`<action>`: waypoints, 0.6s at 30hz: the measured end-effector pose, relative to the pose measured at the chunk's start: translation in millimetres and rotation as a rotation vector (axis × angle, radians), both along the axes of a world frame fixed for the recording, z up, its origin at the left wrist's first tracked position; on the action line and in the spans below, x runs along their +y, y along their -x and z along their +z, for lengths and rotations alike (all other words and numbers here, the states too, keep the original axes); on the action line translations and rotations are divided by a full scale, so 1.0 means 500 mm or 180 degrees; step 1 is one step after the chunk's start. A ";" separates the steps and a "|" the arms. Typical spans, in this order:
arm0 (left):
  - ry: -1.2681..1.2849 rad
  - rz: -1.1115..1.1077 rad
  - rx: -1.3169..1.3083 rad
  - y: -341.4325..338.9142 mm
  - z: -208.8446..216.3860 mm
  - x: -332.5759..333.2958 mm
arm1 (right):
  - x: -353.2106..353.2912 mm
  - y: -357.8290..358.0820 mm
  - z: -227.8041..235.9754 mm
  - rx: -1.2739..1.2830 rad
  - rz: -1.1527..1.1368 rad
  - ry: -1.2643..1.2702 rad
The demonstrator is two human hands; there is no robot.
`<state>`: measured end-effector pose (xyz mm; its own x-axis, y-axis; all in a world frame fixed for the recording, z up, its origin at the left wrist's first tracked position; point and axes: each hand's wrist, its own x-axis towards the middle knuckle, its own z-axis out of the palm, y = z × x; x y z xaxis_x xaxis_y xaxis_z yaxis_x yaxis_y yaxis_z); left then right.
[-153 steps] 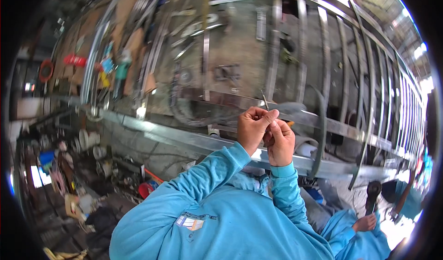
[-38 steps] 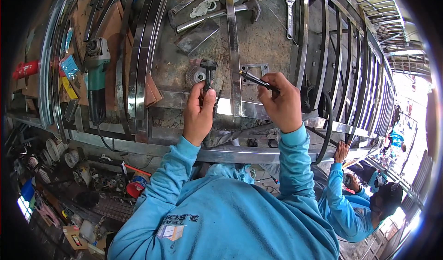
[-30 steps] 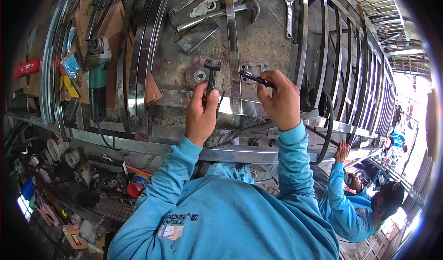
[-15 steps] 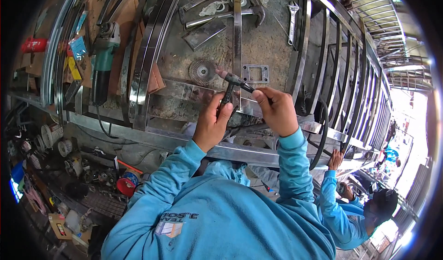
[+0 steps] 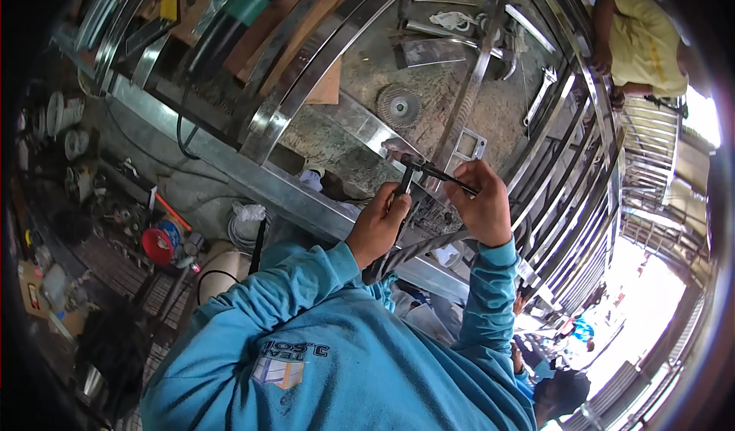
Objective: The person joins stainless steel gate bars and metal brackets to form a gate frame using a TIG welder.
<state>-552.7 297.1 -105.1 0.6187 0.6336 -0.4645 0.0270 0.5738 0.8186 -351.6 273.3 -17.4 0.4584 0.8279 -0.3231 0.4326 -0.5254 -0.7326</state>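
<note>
Grip of the left hand [image 5: 380,218] is wrapped around the lower handle of a black torch [image 5: 407,178], which stands over the desk [image 5: 325,134], its handle pointing far and slightly right. At its head, a pinkish nozzle [image 5: 396,147] juts left and far; a slim black rod [image 5: 442,174] meets the right side, sloping nearer (how deep it sits, I can't tell), pinched by the right hand [image 5: 485,201]. Left fingers look slightly closer to the head.
</note>
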 end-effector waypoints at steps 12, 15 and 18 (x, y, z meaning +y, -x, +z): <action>0.0260 -0.0095 0.0012 0.016 -0.037 0.028 | -0.006 0.031 -0.032 0.0124 -0.0335 -0.0053; 0.0373 -0.0247 0.0010 0.020 -0.040 0.032 | 0.009 0.053 -0.009 -0.0134 -0.0426 -0.0038; 0.0340 -0.0106 -0.0250 0.023 -0.043 0.035 | 0.037 0.080 0.025 -0.1051 0.0044 0.0379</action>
